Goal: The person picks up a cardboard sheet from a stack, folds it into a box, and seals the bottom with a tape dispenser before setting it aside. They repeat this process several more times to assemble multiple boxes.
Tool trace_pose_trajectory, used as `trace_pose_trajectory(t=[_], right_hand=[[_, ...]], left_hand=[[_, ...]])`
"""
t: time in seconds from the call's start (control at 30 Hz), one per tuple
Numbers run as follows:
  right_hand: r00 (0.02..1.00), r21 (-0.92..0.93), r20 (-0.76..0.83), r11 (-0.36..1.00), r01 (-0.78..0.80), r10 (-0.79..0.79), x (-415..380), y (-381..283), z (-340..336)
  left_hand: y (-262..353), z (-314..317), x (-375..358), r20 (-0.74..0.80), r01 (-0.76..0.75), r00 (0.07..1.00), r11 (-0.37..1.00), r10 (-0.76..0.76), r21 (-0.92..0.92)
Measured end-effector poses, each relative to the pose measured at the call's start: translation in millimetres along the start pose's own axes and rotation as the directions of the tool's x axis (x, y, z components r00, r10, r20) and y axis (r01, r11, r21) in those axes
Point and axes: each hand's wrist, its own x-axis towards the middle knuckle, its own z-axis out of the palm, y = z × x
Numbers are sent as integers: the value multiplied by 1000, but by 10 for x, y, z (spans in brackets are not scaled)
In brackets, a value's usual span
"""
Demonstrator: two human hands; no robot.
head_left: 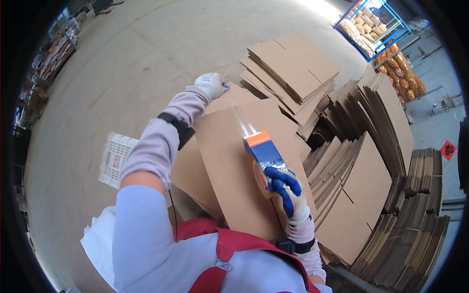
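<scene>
My right hand, in a white and blue glove, is wrapped round a blue and orange tape dispenser with a roll of tape at its side. The dispenser's orange front rests over a brown cardboard box before me. A shiny strip of clear tape runs from it toward the box's far edge. At that edge is my left hand, also gloved, its fingers curled down; what they grip, if anything, is hidden.
Flat cardboard sheets are stacked beyond the box. More folded cartons lean at the right, with bundled ones behind. A white plastic crate stands on the floor at left. A blue metal frame holds sacks at the far right.
</scene>
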Motion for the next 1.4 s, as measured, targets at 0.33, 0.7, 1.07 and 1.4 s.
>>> trace_pose_trajectory(t=[0.33, 0.7, 1.07, 1.4], right_hand=[[999, 54, 20, 997, 47, -48, 46, 103, -32], [991, 164, 132, 987, -6, -16, -2055, 597, -887], [991, -65, -71, 991, -117, 113, -2741, 1506, -872], [968, -15, 96, 972, -233, 234, -2133, 2225, -643]], left_hand=[[-256, 536, 271, 157, -70, 988, 920, 9, 387], [909, 760, -459, -132, -17, 990, 968, 52, 250], [1692, 1679, -2220, 31, -687, 649, 567, 760, 455], [2023, 1845, -3037, 99, -806, 592, 589, 800, 58]])
